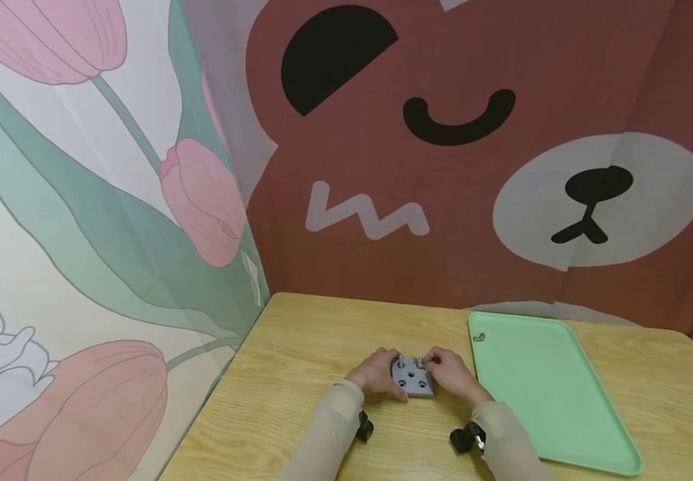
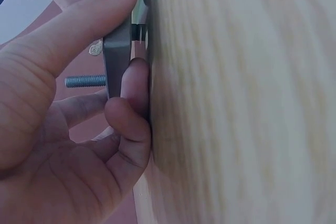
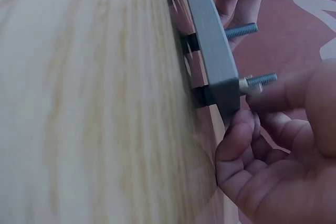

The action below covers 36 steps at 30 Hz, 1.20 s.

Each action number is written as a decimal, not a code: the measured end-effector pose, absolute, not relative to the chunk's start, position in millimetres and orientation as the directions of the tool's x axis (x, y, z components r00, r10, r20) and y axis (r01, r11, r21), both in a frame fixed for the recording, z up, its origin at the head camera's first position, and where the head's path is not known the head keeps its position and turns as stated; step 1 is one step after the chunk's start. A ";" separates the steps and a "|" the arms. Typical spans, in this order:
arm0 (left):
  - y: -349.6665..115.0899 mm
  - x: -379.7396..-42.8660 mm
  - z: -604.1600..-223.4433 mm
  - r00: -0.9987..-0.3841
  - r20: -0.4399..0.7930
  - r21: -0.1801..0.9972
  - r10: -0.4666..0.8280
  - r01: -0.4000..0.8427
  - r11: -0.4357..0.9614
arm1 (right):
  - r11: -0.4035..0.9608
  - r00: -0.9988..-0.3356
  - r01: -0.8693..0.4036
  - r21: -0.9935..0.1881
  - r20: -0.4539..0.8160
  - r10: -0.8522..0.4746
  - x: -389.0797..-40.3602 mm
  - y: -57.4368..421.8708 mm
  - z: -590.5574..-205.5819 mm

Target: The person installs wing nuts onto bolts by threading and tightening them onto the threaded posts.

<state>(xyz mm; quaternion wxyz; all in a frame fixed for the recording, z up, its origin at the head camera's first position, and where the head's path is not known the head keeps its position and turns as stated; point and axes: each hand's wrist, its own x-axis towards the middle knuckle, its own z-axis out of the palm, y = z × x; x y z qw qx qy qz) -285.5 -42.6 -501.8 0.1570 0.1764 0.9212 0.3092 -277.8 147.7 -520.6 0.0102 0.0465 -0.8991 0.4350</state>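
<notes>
Now my left fingers (image 2: 128, 121) clamp the metal plate (image 1: 412, 386) near the tray's (image 1: 553, 381) left edge, short of the desk's (image 1: 322, 321) far edge; my right fingers (image 3: 286, 92) pinch the brass nut (image 3: 243, 85), best turned square to the bolt (image 3: 268, 78), without forcing

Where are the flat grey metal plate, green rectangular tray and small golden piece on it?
Flat grey metal plate (image 1: 412, 383): head view, upper face.
Green rectangular tray (image 1: 553, 389): head view, bare floor.
Small golden piece (image 1: 479, 337): head view, its middle.
</notes>
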 end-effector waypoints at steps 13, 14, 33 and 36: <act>-42.3 -284.4 -500.5 -0.885 -0.181 0.614 0.428 0.238 0.752 | 0.601 -0.994 -0.103 -0.792 0.068 -0.081 -274.5 145.5 -519.9; -42.4 -284.1 -500.3 -0.885 -0.182 0.615 0.428 0.237 0.752 | 0.601 -0.995 -0.100 -0.793 0.067 -0.078 -274.2 145.4 -519.9; -43.0 -283.6 -499.5 -0.884 -0.184 0.620 0.429 0.235 0.749 | 0.585 -0.997 -0.069 -0.808 0.035 -0.070 -273.6 146.3 -518.9; -42.7 -283.7 -498.9 -0.885 -0.184 0.621 0.428 0.233 0.748 | 0.577 -0.997 -0.069 -0.814 0.033 -0.072 -273.9 146.1 -517.9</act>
